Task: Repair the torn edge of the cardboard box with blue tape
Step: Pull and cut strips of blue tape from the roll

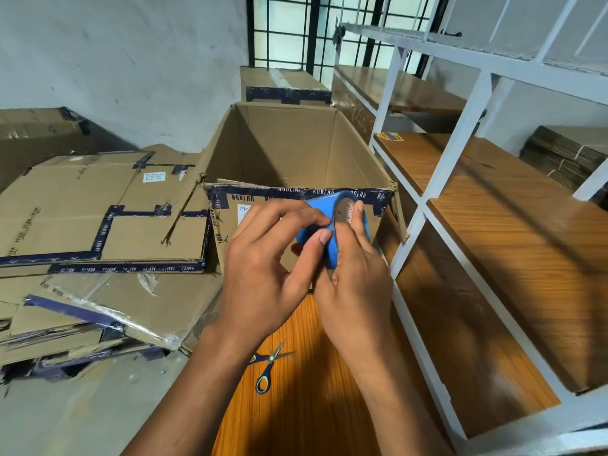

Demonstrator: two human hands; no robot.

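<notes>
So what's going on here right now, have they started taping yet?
Not yet. Both hands hold the roll of blue tape in front of the open cardboard box: the right hand grips the roll while the left hand picks at its surface, apparently finding the tape end. No blue tape shows on the box. Scissors lie unused on the wooden surface below.
</notes>
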